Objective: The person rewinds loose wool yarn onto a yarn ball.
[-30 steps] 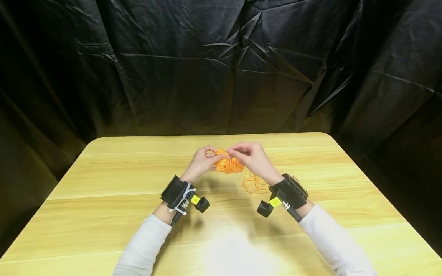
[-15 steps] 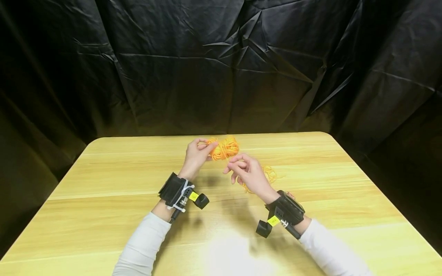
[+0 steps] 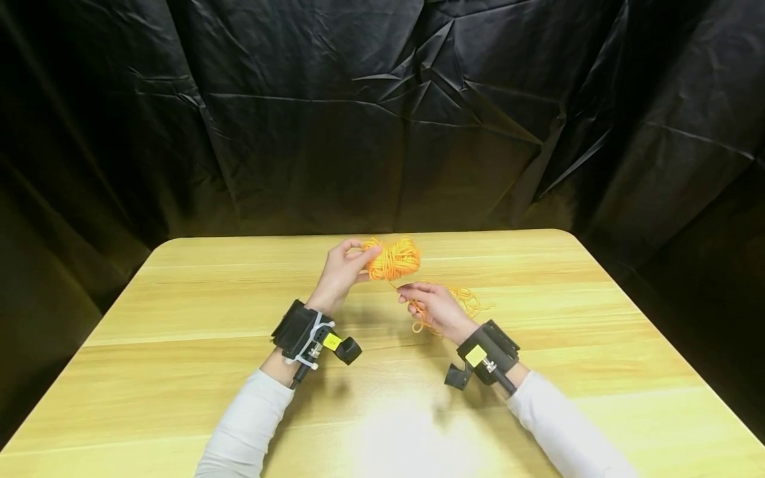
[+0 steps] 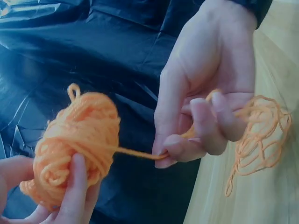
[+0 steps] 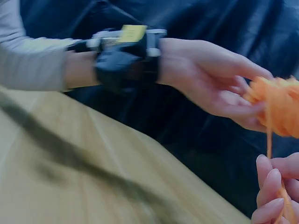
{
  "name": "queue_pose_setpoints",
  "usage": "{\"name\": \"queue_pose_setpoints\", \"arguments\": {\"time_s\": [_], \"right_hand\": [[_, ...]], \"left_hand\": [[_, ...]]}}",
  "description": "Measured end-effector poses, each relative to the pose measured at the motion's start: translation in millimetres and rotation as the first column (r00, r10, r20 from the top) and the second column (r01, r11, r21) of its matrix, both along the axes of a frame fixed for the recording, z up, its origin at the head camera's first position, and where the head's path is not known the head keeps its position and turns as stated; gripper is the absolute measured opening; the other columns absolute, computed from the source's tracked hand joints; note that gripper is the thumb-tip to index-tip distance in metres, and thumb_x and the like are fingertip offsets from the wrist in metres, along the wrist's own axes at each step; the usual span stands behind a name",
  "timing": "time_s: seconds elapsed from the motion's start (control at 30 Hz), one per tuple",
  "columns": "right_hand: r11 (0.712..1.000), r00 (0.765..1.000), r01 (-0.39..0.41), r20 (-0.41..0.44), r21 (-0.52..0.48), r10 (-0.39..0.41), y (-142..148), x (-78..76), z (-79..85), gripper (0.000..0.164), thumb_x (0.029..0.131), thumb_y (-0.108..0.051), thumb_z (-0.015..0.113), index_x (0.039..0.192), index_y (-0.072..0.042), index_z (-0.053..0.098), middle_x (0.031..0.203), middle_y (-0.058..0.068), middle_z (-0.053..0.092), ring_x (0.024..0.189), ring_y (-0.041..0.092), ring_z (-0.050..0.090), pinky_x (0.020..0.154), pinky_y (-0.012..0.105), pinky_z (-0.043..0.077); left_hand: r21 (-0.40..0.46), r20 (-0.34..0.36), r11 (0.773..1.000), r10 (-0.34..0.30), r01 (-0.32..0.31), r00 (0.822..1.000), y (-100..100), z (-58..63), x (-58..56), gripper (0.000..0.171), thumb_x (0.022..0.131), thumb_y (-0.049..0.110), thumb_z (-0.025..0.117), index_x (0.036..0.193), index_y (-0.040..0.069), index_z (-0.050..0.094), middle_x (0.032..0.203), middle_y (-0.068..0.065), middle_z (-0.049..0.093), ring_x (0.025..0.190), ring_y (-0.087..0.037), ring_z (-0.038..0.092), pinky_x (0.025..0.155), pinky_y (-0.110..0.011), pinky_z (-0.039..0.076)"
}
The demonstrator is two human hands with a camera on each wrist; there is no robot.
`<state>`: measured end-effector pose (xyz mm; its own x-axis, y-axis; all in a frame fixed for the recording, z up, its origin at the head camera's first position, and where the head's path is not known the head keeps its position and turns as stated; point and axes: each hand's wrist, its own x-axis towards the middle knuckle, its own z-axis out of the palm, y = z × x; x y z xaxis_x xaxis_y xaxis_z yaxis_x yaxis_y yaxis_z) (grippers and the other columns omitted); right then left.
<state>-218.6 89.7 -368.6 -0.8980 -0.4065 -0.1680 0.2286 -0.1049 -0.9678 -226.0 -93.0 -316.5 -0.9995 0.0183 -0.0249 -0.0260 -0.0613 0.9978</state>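
Observation:
An orange ball of yarn (image 3: 396, 259) is held above the far part of the table by my left hand (image 3: 339, 271), whose thumb and fingers grip its left end. In the left wrist view the wound yarn (image 4: 96, 121) shows its coiled end, with a thumb or finger pressed on it. A single strand (image 4: 135, 152) runs from the ball to my right hand (image 3: 439, 309), where thumb and index finger pinch it. The strand continues through the right palm to a loose tangle of yarn (image 4: 264, 135) on the table beyond that hand.
The wooden table (image 3: 179, 372) spans the lower view, its far edge close behind the ball. A black sheet (image 3: 311, 133) hangs beyond it. Each wrist wears a black strap with a small camera (image 3: 348, 350).
The right hand has come away from the ball, down towards me, and a strand now stretches between them. My left hand has moved slightly left and away with the ball.

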Motion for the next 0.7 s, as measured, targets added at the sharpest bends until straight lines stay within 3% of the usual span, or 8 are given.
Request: {"name": "queue_pose_setpoints", "arguments": {"time_s": [0.2, 0.3, 0.47, 0.57, 0.7], "right_hand": [[0.998, 0.999, -0.015, 0.034, -0.062, 0.017, 8, -16.7, 7.1, 0.017, 0.092, 0.0, 0.037, 0.089, -0.001, 0.053, 0.069, -0.002, 0.052, 0.055, 0.004, 0.045, 0.049, 0.013, 0.039], [0.999, 1.0, 0.01, 0.009, -0.041, -0.01, 9, -22.9, 14.8, 0.02, 0.093, 0.0, 0.033, 0.092, 0.0, 0.053, 0.066, -0.003, 0.052, 0.054, 0.003, 0.048, 0.049, 0.012, 0.041], [0.995, 0.995, 0.057, -0.086, 0.08, -0.05, 12, -29.9, 30.9, 0.031, 0.091, -0.007, 0.046, 0.115, 0.012, 0.049, 0.079, -0.004, 0.059, 0.051, 0.0, 0.043, 0.046, 0.009, 0.036], [0.986, 0.987, 0.088, -0.149, 0.145, -0.066, 11, -30.0, 41.1, 0.031, 0.088, -0.013, 0.055, 0.11, 0.008, 0.054, 0.078, -0.004, 0.059, 0.05, 0.002, 0.036, 0.043, 0.012, 0.028], [0.977, 0.967, 0.105, -0.249, 0.186, -0.057, 6, -22.9, 53.8, 0.024, 0.087, -0.015, 0.057, 0.101, 0.004, 0.058, 0.077, -0.002, 0.059, 0.053, 0.006, 0.039, 0.047, 0.015, 0.03]], "left_hand": [[-0.054, 0.02, 0.991, -0.121, 0.122, 0.992, 1, -5.8, 0.2, 0.027, 0.084, 0.017, 0.062, 0.101, 0.002, 0.048, 0.088, -0.01, 0.063, 0.072, -0.012, 0.061, 0.076, -0.037, 0.052], [-0.088, 0.023, 0.977, -0.195, 0.196, 0.981, 1, -7.8, 0.8, 0.026, 0.083, 0.016, 0.062, 0.1, 0.002, 0.048, 0.088, -0.01, 0.065, 0.072, -0.012, 0.061, 0.076, -0.038, 0.052], [-0.167, 0.033, 0.944, -0.282, 0.284, 0.959, 2, -9.7, 2.2, 0.027, 0.083, 0.017, 0.063, 0.101, 0.002, 0.049, 0.091, -0.014, 0.065, 0.076, -0.015, 0.061, 0.072, -0.033, 0.052], [-0.207, 0.051, 0.93, -0.301, 0.305, 0.952, 2, -11.1, 2.7, 0.028, 0.083, 0.017, 0.063, 0.101, 0.002, 0.049, 0.091, -0.015, 0.065, 0.076, -0.015, 0.061, 0.071, -0.033, 0.052], [-0.252, 0.069, 0.923, -0.283, 0.291, 0.957, 3, -13.2, 3.2, 0.029, 0.082, 0.017, 0.064, 0.101, 0.002, 0.049, 0.093, -0.015, 0.065, 0.074, -0.015, 0.062, 0.07, -0.033, 0.053]]}}
